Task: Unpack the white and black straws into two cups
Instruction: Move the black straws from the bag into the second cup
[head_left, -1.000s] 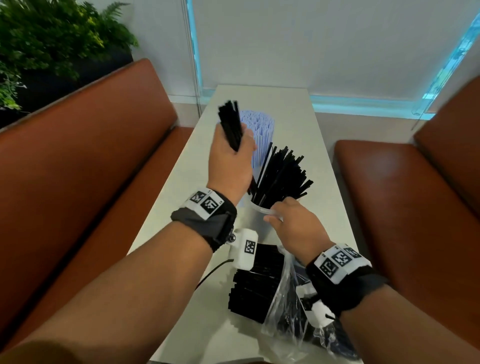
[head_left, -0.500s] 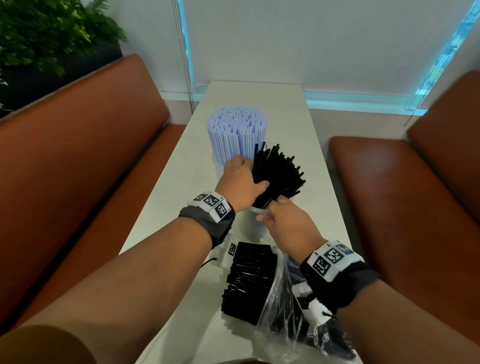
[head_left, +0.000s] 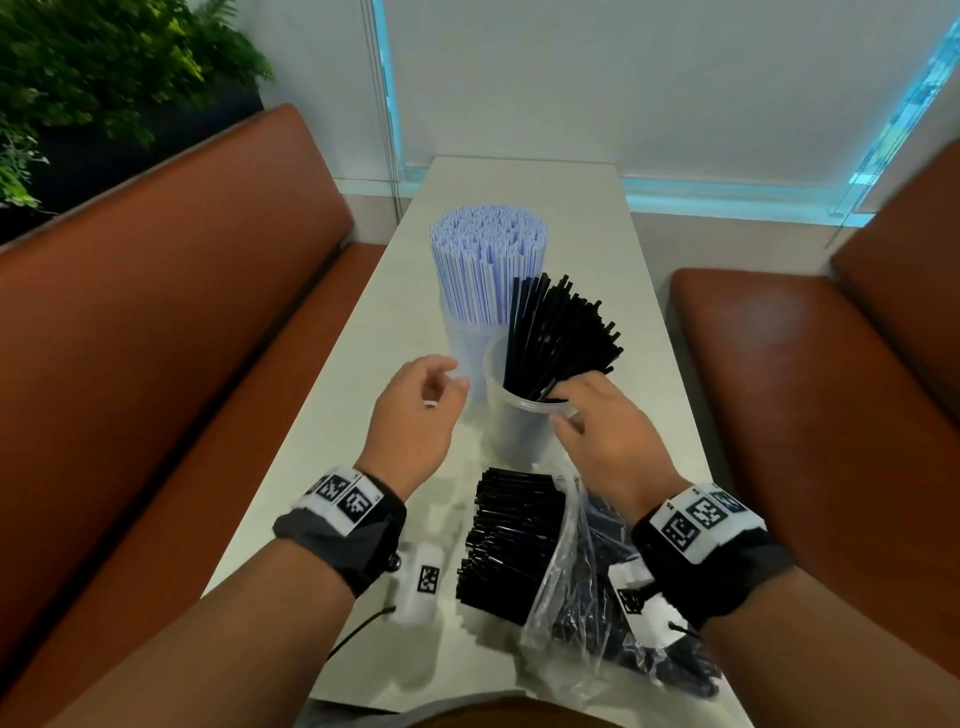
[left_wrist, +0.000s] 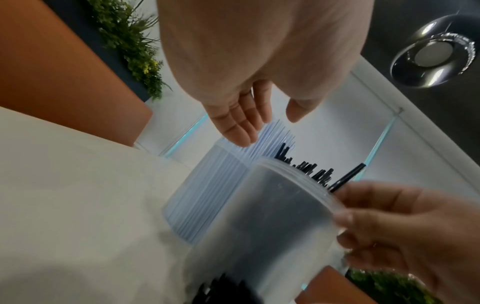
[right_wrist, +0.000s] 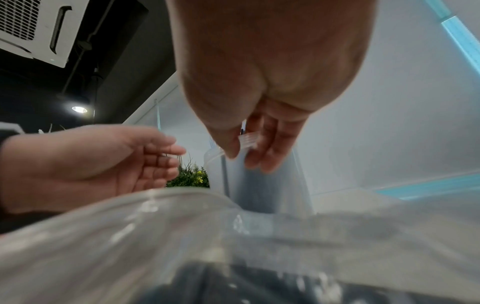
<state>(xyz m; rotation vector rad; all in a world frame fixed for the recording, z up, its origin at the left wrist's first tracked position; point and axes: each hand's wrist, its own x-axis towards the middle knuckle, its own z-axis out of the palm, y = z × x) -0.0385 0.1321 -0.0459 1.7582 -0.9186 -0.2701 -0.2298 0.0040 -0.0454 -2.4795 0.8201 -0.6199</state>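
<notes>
White straws (head_left: 488, 254) fill the far clear cup (head_left: 462, 338). Black straws (head_left: 561, 332) lean to the right in the near clear cup (head_left: 519, 431). My left hand (head_left: 447, 379) hovers just left of the near cup, fingers relaxed and empty, as the left wrist view also shows (left_wrist: 259, 121). My right hand (head_left: 563, 408) pinches the near cup's rim, thumb inside against the straws; in the right wrist view the rim sits between its thumb and fingers (right_wrist: 267, 160). A pile of loose black straws (head_left: 514, 545) lies on the table in front of the cup.
A crumpled clear plastic bag (head_left: 587, 613) with more black straws lies under my right wrist. The narrow pale table (head_left: 519, 182) runs between two brown benches (head_left: 182, 338). A green plant (head_left: 78, 78) stands at the back left.
My left hand brought a bundle of black straws down into the near cup, let go and drew back to the left, now empty. The right hand stayed at the rim.
</notes>
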